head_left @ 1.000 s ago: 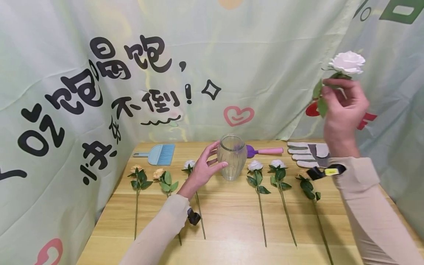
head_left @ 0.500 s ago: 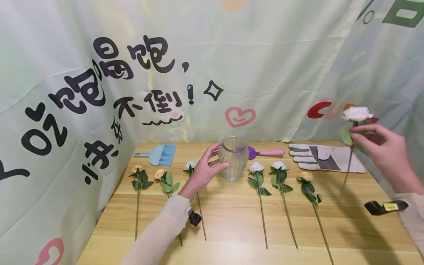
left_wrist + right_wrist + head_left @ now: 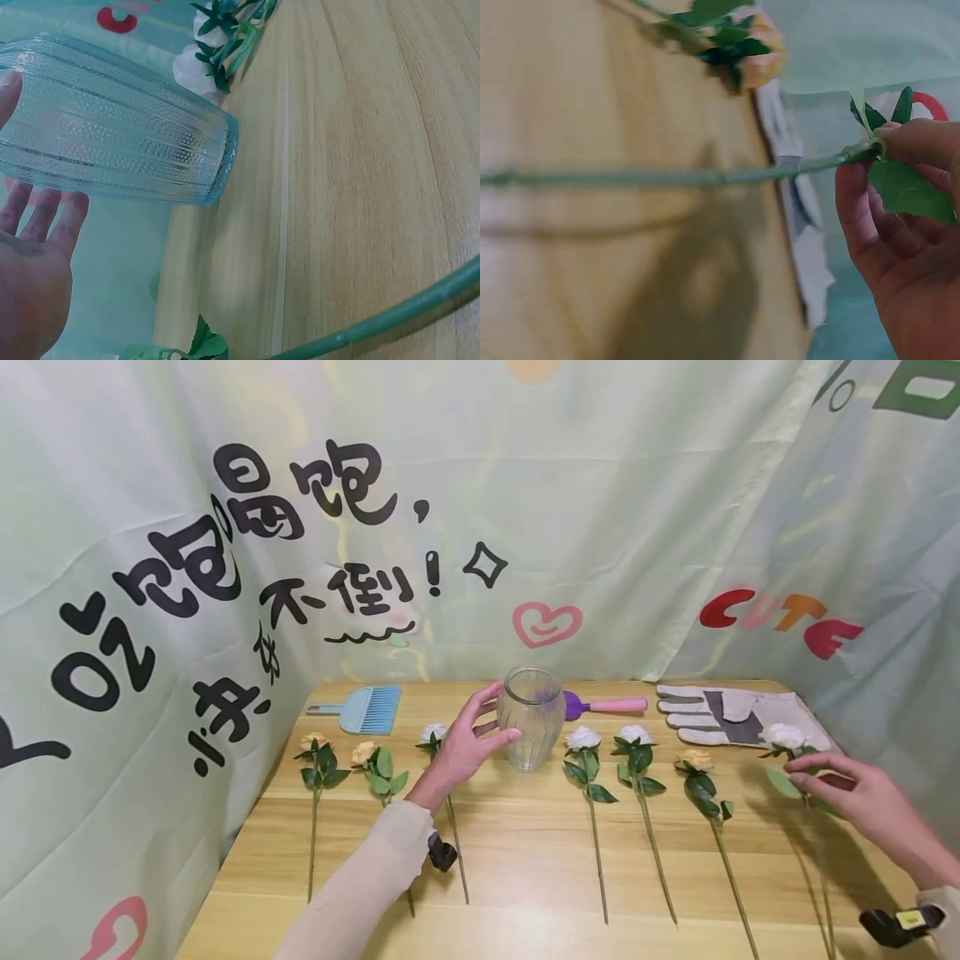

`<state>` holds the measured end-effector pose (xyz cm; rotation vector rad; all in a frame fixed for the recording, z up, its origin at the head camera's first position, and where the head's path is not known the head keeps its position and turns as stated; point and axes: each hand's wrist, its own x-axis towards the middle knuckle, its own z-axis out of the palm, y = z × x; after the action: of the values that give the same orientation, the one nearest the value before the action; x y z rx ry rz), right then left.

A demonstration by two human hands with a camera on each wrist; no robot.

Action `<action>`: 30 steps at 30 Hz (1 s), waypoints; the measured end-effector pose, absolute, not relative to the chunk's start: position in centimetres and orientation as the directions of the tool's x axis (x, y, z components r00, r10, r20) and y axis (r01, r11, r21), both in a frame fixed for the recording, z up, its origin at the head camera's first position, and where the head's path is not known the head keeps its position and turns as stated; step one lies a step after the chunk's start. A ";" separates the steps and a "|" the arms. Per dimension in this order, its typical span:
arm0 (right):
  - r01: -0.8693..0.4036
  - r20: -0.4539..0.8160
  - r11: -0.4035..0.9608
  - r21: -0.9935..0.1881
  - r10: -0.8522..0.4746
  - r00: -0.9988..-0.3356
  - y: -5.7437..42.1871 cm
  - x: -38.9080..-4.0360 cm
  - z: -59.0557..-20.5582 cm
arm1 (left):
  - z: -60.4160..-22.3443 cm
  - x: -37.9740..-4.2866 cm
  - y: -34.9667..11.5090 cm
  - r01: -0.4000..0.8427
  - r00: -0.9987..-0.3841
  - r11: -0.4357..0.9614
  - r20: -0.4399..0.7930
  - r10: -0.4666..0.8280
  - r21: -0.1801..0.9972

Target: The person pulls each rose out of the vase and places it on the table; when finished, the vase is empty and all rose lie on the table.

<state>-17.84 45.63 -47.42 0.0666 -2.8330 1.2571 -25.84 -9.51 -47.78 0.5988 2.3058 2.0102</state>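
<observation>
A ribbed clear glass vase stands upright at the middle back of the table. My left hand holds its left side, thumb in front; in the left wrist view the fingers reach the other side of the glass. Over at the right, my right hand pinches a white rose just under its bloom, between thumb and fingers. Its green stem runs just above the table, with its shadow beside it. The bloom overlaps the work glove in the head view.
Two white roses and an orange one lie right of the vase. Two more orange roses and a white one lie left. A blue dustpan with brush and a purple shovel with pink handle lie behind.
My right hand has brought the white rose down from high above the table to low over its right side, shifting right. The left hand has stayed on the vase.
</observation>
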 end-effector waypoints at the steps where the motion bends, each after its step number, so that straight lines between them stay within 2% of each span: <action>1: -0.067 0.062 0.661 -0.748 -0.031 -0.998 45.6 -17.8 -48.0 | -47.8 -25.8 -9.5 0.268 -0.926 0.095 0.229 0.299 0.959; 8: -0.102 0.056 0.660 -0.744 -0.090 -0.994 45.1 -17.2 -50.7 | -47.9 -25.9 -9.6 0.277 -0.923 0.098 0.236 0.305 0.956; 15: -0.117 0.061 0.642 -0.757 -0.110 -0.992 45.0 -17.0 -51.6 | -47.8 -25.9 -9.6 0.270 -0.925 0.091 0.232 0.300 0.959; 30: -0.049 0.022 0.747 -0.663 -0.045 -0.999 45.6 -16.7 -52.1 | -47.9 -25.9 -9.6 0.273 -0.923 0.088 0.235 0.305 0.958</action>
<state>-16.73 45.62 -52.11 0.0788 -2.9317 1.1135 -25.94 -9.62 -47.93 0.6104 2.2993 2.0140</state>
